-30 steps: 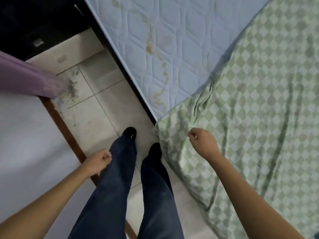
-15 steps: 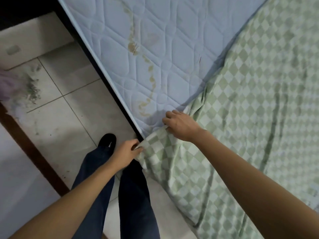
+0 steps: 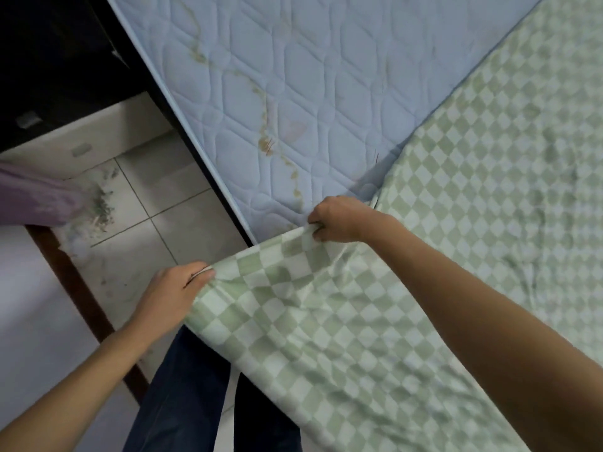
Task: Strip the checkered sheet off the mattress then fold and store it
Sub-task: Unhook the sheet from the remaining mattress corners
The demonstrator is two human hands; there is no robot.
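Note:
The green-and-white checkered sheet (image 3: 440, 223) covers the right part of the pale blue quilted mattress (image 3: 293, 93), whose stained upper left part lies bare. My left hand (image 3: 176, 288) pinches the sheet's corner, lifted off the mattress edge over my legs. My right hand (image 3: 339, 220) grips the sheet's edge a little farther along, at the mattress side. The cloth between the two hands is stretched and raised, and it hides my feet.
Beige tiled floor (image 3: 169, 197) runs along the mattress's left side, with dusty debris near a purple cloth (image 3: 36, 200). A dark wooden strip (image 3: 81, 295) borders a white surface at the left. A dark recess fills the upper left. My legs in dark trousers (image 3: 182, 402) stand beside the bed.
Both hands were empty a second ago, then reached the sheet's corner and took hold. The left hand has pulled the corner up and out, stretching the edge between the hands.

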